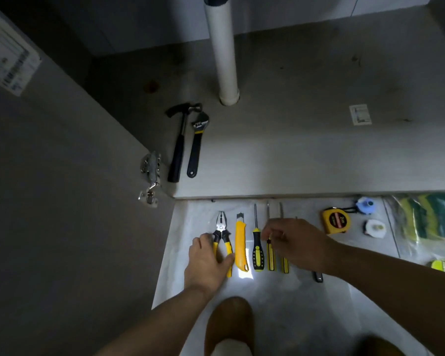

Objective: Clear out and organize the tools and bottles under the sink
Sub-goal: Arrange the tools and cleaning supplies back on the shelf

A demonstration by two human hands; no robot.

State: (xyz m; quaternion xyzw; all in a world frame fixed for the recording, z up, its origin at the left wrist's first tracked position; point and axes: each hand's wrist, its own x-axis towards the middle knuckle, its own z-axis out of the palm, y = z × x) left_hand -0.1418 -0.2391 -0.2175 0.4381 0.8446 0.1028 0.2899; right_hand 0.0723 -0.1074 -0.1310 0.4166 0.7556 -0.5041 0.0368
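Observation:
On the pale floor in front of the cabinet lies a row of tools: yellow-handled pliers (221, 228), a yellow utility knife (241, 246), a black-and-yellow screwdriver (257, 249) and two thinner yellow screwdrivers (271, 259). My left hand (207, 263) is wrapped around the pliers' handles. My right hand (297, 244) hovers over the thin screwdrivers, its fingertips pinching the top of one handle. Inside the cabinet, a black hammer (179, 145) and a black adjustable wrench (197, 142) lie side by side.
A white drain pipe (222, 51) rises from the cabinet floor (306, 155). A hinge (150, 173) sits on the open door at left. A yellow tape measure (336, 220), a blue fitting (365, 205), a white roll (374, 228), bagged sponges (427, 219) and a dark tool (318, 276) lie right.

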